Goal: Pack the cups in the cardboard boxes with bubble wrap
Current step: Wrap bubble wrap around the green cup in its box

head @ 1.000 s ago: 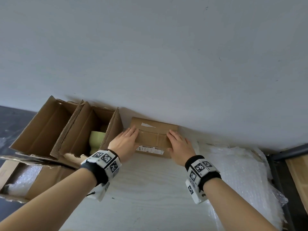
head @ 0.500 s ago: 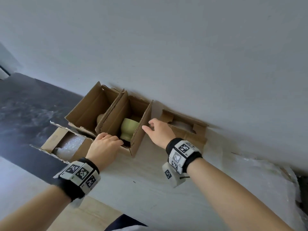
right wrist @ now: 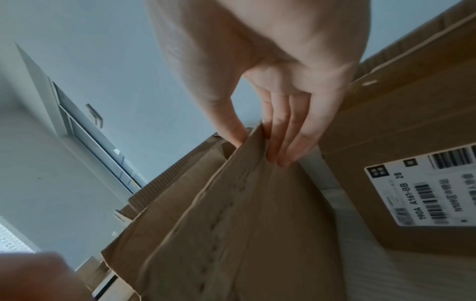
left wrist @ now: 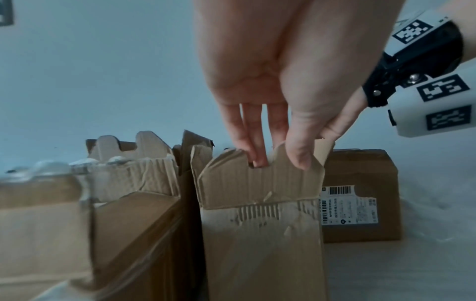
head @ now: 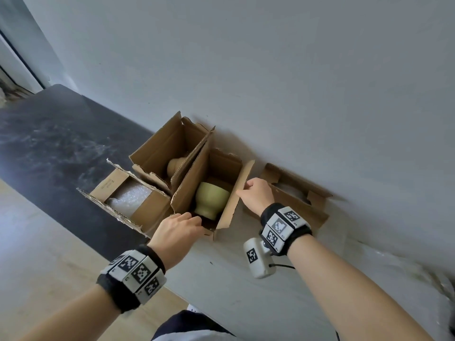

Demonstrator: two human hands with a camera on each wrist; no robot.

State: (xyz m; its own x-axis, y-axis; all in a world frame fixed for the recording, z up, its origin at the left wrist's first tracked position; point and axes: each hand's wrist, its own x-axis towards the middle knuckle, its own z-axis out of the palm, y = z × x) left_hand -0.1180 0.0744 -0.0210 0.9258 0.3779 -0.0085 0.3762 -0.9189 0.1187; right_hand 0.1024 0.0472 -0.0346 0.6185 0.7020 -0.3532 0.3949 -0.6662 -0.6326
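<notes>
A green cup [head: 211, 201] stands upright inside the middle open cardboard box [head: 219, 166]. My left hand [head: 194, 221] pinches that box's near flap [left wrist: 257, 183], thumb on the outside and fingers behind it. My right hand [head: 246, 188] pinches the edge of the box's right side flap [right wrist: 244, 193] between thumb and fingers. A tan cup [head: 175, 166] sits in the open box [head: 157, 153] behind and to the left. No wrap shows around the green cup.
A low open box [head: 147, 212] holding bubble wrap [head: 130, 200] lies at the front left. A labelled box [head: 302, 212] with half-raised flaps stands right of my right hand, against the wall. Loose bubble wrap [head: 398, 279] covers the table's right part. A dark surface lies left.
Both hands left the top of the labelled box at the right and moved left to the middle box. They now hold its flaps. The head view swung left.
</notes>
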